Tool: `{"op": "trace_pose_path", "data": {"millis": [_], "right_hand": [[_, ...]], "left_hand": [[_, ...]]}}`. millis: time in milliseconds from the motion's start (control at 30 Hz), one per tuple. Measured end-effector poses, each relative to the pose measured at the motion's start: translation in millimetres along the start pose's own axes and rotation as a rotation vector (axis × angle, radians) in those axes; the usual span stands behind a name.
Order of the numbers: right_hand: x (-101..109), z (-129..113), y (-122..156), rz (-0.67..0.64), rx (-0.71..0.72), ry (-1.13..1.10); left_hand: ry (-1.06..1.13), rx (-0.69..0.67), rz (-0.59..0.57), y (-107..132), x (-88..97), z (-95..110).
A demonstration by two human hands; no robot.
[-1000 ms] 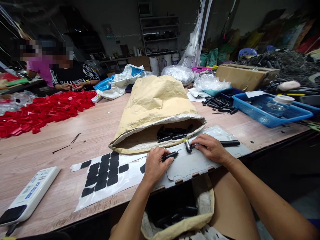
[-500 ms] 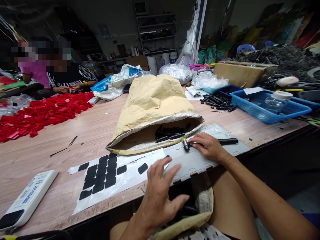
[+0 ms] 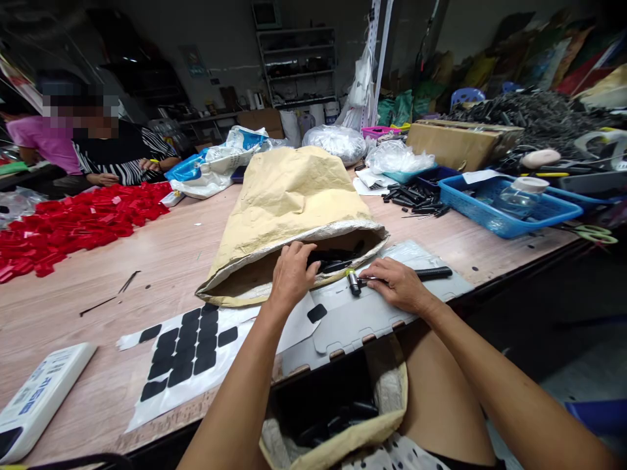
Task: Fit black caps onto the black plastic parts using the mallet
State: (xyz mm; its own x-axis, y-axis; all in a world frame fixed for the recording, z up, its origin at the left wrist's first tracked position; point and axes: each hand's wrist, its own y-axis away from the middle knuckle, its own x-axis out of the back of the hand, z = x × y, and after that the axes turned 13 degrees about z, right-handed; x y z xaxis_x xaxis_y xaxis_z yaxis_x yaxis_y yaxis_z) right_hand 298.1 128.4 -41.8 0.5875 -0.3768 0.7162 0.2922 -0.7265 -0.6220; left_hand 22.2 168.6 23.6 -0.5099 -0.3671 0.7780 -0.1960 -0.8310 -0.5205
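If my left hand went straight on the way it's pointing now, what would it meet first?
Probably the black pieces just inside the mouth of the tan bag; your left hand is at that opening. Depth is unclear, so it may already touch them.

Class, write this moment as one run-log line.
left hand: at open paper sack, near black parts | right hand: gripping hammer, over grey board

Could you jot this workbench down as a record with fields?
Left hand: in the mouth of a tan paper-like sack, beside slim black pieces; grip unclear
Right hand: around a black-handled hammer
Beneath hammer: grey flat board
Near left: white sheet of black rounded squares
Far left: heap of red plastic pieces
Far right: blue plastic basket holding a clear jar
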Motion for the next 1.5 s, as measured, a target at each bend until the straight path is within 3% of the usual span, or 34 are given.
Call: {"op": "trace_pose_path", "data": {"millis": [167, 300, 467, 667, 833, 933, 1067, 1233, 1400, 1500], "right_hand": [[1, -1, -1, -0.008, -0.017, -0.009], [1, -2, -1, -0.006, -0.020, -0.011], [1, -3, -1, 0.007, -0.016, -0.014], [0, -2, 0, 0.017, 0.003, -0.019], [2, -1, -2, 0.032, 0.028, -0.051], [7, -13, -10, 0.106, 0.025, -0.123], [13, -49, -22, 0.194, 0.033, -0.239], [0, -88, -22, 0.212, 0.088, -0.302], [-13, -94, -14, 0.139, 0.100, -0.176], [-7, -92, -14, 0.188, 0.061, -0.170]], "left_hand": [[-0.213, 0.072, -0.129, -11, -21.8, -15], [-0.203, 0.097, -0.095, -5, -19.5, -19], [0.037, 0.061, 0.041, 27, 1.4, -15], [0.283, 0.073, -0.053, 77, 3.3, -12], [0.310, 0.130, -0.066, 84, -3.9, -16], [0.334, 0.141, -0.074, 82, -2.3, -15], [0.349, 0.139, -0.061, 82, -1.5, -15], [0.362, 0.120, -0.037, 85, -2.5, -17], [0.330, 0.105, -0.040, 84, -2.2, -17], [0.344, 0.109, -0.037, 85, -3.7, -18]]}}
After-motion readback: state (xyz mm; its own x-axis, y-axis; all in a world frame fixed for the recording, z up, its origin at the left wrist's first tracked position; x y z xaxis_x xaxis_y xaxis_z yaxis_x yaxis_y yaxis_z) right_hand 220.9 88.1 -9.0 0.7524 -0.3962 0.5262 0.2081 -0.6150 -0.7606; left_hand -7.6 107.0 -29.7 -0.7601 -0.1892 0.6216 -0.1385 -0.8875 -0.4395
